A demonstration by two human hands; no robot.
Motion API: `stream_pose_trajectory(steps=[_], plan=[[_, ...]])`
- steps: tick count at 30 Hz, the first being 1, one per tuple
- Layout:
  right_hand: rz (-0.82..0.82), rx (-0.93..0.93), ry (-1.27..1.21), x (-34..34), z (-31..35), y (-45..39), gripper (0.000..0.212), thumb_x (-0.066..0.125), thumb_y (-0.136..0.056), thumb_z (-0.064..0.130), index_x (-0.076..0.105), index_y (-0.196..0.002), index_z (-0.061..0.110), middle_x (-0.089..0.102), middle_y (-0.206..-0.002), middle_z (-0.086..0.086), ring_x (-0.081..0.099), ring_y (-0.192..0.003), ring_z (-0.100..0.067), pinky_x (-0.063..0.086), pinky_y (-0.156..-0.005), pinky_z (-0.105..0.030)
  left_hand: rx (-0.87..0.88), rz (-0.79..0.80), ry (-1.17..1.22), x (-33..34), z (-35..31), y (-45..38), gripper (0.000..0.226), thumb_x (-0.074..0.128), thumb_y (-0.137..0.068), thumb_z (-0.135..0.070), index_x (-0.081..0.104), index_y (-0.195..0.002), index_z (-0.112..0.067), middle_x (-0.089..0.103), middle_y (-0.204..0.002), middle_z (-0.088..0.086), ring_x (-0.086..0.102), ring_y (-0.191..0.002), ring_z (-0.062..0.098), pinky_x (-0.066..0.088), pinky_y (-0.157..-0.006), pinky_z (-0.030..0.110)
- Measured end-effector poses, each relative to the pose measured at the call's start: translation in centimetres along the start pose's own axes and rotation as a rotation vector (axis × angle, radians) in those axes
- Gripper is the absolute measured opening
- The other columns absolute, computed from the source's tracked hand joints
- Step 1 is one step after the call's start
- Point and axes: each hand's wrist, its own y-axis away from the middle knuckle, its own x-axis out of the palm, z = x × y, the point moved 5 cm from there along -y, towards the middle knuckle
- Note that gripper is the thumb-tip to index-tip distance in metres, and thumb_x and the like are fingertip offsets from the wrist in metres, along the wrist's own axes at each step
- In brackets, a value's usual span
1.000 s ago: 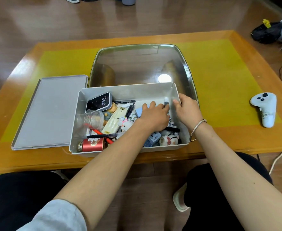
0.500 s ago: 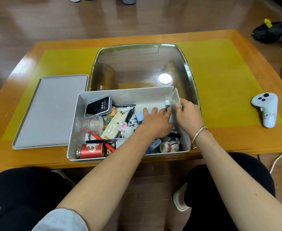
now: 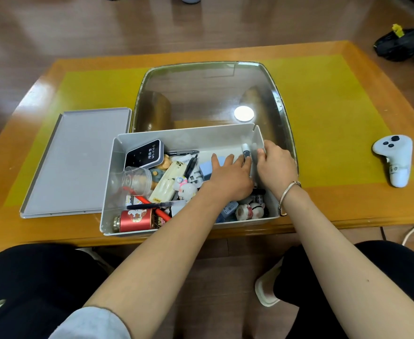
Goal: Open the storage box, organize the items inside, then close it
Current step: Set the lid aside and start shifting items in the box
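The open grey plastic storage box [image 3: 113, 187] sits at the near edge of the wooden table [image 3: 348, 206], just left of the frame's centre, with its flat grey lid [image 3: 78, 162] lying beside it to the left. Both hands are down inside the box's right-hand end. The left hand [image 3: 228, 179] lies palm down with its fingers stretched toward the far wall over a pale blue block [image 3: 207, 167], and they look straight rather than curled round anything. Just right of it, nearly touching, the right hand [image 3: 277, 165] is at the upper right corner of the box, its fingers bent against the right wall; motion blur hides whether they pinch anything. Between the two hands stands a small white marker-like stick with a dark band [image 3: 246, 151], its long axis running away from the person, toward the top of the frame. It lies at the left fingertips and just left of the right hand's fingers, so either hand could take it, the right seeming slightly better placed. The clutter in the left half, such as the red round tin [image 3: 135, 220] and the clear plastic cup [image 3: 135, 179], looks unsorted, so organising seems barely begun.
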Motion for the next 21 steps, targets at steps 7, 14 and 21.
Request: stream_pose_trajectory(steps=[7, 14, 21], plan=[[0.003, 0.003, 0.004, -0.09, 0.04, 0.2, 0.023, 0.037, -0.099, 0.024, 0.055, -0.102, 0.009, 0.066, -0.095, -0.018, 0.061, -0.084, -0.036, 0.053, -0.07, -0.041, 0.005, 0.023, -0.002, 0.2, 0.17, -0.16, 0.066, 0.027, -0.1, -0.046, 0.004, -0.154, -0.015, 0.008, -0.161, 0.004, 0.003, -0.147, 0.028, -0.007, -0.112, 0.062], [0.017, 0.013, 0.002, -0.06, -0.01, 0.13, 0.022, 0.037, -0.099, 0.023, 0.054, -0.101, 0.009, 0.065, -0.093, -0.018, 0.061, -0.082, -0.036, 0.05, -0.067, -0.038, 0.033, -0.007, -0.023, -0.14, -0.17, -0.03, 0.065, 0.028, -0.1, -0.046, 0.012, -0.152, -0.011, 0.022, -0.155, 0.009, 0.018, -0.141, 0.029, -0.004, -0.112, 0.064], [0.028, 0.015, -0.008, -0.01, -0.09, 0.2, 0.021, 0.038, -0.098, 0.023, 0.054, -0.102, 0.01, 0.065, -0.094, -0.019, 0.061, -0.083, -0.037, 0.048, -0.067, -0.036, 0.049, -0.027, 0.044, -0.54, -0.12, 0.49, 0.063, 0.028, -0.101, -0.044, 0.007, -0.154, -0.017, 0.019, -0.157, 0.009, 0.014, -0.143, 0.03, -0.004, -0.113, 0.062]])
